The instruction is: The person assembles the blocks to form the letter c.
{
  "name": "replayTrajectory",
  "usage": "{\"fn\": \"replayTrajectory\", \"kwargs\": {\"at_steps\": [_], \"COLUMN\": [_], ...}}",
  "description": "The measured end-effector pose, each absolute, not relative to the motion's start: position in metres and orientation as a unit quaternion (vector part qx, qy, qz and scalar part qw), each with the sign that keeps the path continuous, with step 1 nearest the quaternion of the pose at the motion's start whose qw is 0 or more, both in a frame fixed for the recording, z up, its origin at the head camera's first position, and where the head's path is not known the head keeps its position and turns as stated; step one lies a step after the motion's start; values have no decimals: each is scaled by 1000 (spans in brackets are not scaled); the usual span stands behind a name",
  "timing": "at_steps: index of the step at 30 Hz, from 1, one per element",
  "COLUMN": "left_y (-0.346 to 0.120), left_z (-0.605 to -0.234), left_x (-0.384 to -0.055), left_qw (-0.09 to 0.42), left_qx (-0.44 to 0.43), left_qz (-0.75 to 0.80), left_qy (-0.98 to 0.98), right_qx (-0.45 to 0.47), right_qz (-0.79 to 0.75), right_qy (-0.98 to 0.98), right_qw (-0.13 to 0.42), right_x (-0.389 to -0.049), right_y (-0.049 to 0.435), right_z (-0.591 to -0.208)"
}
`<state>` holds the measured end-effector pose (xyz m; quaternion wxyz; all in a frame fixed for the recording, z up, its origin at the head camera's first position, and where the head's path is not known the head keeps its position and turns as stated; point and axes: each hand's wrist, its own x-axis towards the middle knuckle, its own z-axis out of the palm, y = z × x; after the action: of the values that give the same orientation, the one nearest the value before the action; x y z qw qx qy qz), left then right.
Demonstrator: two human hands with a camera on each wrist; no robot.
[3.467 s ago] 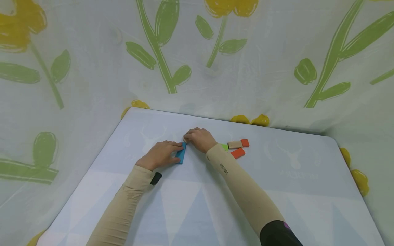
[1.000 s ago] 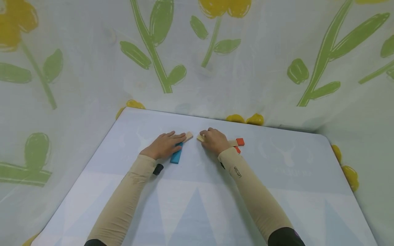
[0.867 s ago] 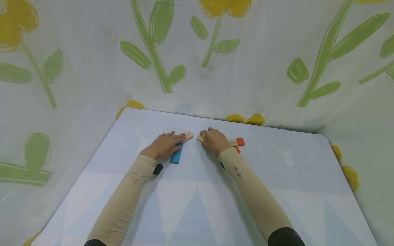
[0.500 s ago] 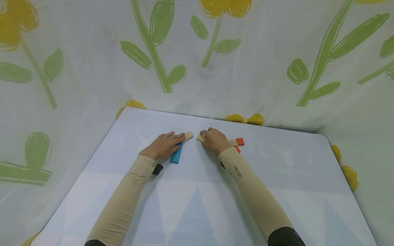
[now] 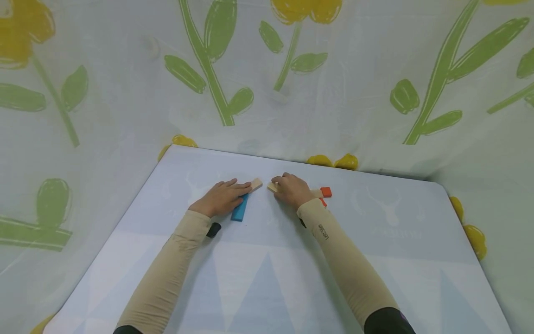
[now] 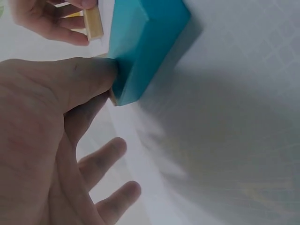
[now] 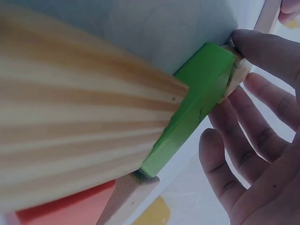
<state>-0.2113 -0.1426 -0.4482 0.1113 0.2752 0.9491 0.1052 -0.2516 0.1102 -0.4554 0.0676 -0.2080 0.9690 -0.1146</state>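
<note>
Near the far side of the table, my left hand (image 5: pixel 221 199) pinches a plain wooden block (image 5: pixel 256 184) between thumb and index finger. The thumb also lies against the end of a blue block (image 5: pixel 239 211); the other fingers stay extended. To the right, my right hand (image 5: pixel 292 191) pinches another plain wooden block (image 5: pixel 271 187), whose left end shows beyond the fingers. A green block (image 7: pixel 194 103) adjoins this wooden block in the right wrist view, but the right hand hides it from the head view. A short gap separates the two wooden blocks.
Right of my right hand lie a third wooden block (image 5: pixel 317 193), an orange-red block (image 5: pixel 326 192) at its end and another orange-red block (image 5: pixel 323 202), partly hidden by the wrist. A pale patterned cloth covers the table (image 5: pixel 267 287); a flowered curtain (image 5: pixel 354 102) hangs behind.
Since the oldest frame, my left hand has shifted from the blue block onto the wooden block beside it, and my right hand has moved right. In the last second both hands stay still.
</note>
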Motion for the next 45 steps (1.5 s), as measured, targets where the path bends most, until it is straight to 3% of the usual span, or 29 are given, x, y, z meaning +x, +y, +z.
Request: {"fn": "replayTrajectory", "kwargs": {"at_steps": [12, 33, 45], "left_y": [-138, -136, -136], "left_z": [-447, -444, -445], "left_x": [-215, -218, -220], "left_qw": [119, 102, 113], "left_qx": [266, 281, 277], "left_qz": [114, 99, 101], "left_qy": [950, 949, 949], "right_qx": [-191, -243, -244], "right_qz": [-122, -110, -89], "right_qy": [971, 964, 966], "right_qw": [70, -11, 6], "right_x": [-251, -264, -273], "right_y": [111, 104, 96], "right_z": [-453, -452, -457]}}
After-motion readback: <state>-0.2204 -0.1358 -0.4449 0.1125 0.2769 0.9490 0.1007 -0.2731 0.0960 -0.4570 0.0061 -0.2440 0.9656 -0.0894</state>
